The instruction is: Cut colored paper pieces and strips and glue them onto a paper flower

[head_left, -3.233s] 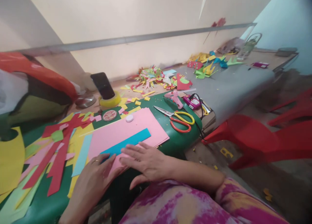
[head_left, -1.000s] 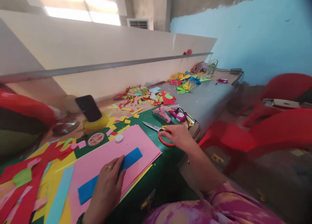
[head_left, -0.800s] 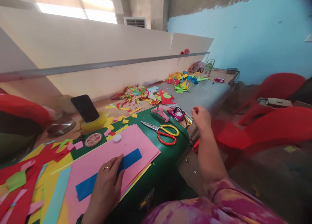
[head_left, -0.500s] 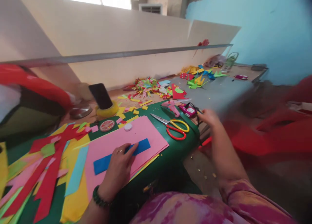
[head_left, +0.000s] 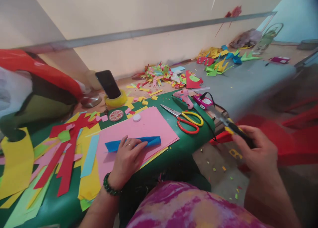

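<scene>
My left hand [head_left: 128, 158] rests with its fingers flat on a blue paper strip [head_left: 154, 141], which lies partly folded on a stack of pink sheets [head_left: 154, 122]. Off the table's right edge, my right hand [head_left: 258, 152] is closed round a black and yellow cutter [head_left: 232, 127], its grey blade end pointing up and left toward the table. Red and yellow scissors [head_left: 186, 120] lie on the green mat [head_left: 188, 145] between the two hands.
A pink glue gun [head_left: 184, 95] and a pink device [head_left: 202, 100] with a black cable sit behind the scissors. A phone [head_left: 108, 84] leans in a yellow tape roll [head_left: 116, 100]. Cut paper [head_left: 62, 148] covers the left; scraps [head_left: 159, 72] lie farther back. Red chairs [head_left: 298, 135] stand at the right.
My right hand left the pink sheets, reached past the scissors to the table's right end, and came back holding the cutter. The blue strip is now partly folded under my left hand.
</scene>
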A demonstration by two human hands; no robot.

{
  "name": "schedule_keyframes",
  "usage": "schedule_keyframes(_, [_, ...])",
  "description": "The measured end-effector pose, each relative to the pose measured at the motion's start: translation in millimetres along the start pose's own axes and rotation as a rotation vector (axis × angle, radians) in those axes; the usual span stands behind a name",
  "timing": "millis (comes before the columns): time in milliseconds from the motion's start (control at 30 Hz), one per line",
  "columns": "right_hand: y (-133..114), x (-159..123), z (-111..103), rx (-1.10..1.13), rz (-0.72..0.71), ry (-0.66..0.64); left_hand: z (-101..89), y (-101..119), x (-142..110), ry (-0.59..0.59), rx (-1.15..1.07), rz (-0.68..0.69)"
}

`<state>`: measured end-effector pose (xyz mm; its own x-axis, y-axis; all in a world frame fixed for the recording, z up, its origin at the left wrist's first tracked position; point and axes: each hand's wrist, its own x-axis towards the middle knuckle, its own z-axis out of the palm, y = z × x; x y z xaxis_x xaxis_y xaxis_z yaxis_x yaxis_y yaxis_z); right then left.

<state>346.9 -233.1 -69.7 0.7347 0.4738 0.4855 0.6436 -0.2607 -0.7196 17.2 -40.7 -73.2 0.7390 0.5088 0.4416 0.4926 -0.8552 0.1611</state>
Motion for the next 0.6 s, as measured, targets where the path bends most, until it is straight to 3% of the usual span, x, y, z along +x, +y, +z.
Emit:
schedule_keyframes(100, [-11, -6, 9, -0.058, -0.113, -0.169, 1.4, 3, -1, 0.029, 0.059, 0.062])
schedule_keyframes(233, [-16, -8, 25, -0.037, -0.175, -0.339, 5.1, 3, -1, -0.010, 0.042, -0.037])
schedule_keyframes(367, [-18, -12, 36, -0.034, -0.222, -0.405, 2.2, 6, -2, -0.032, -0.016, -0.138])
schedule_keyframes(533, [-18, -14, 39, -0.019, -0.240, -0.427, -7.7, 13, -2, 0.040, 0.140, -0.135])
schedule_keyframes(600, [-18, -15, 39, -0.024, -0.228, -0.431, -8.4, 13, -1, -0.038, 0.187, -0.170])
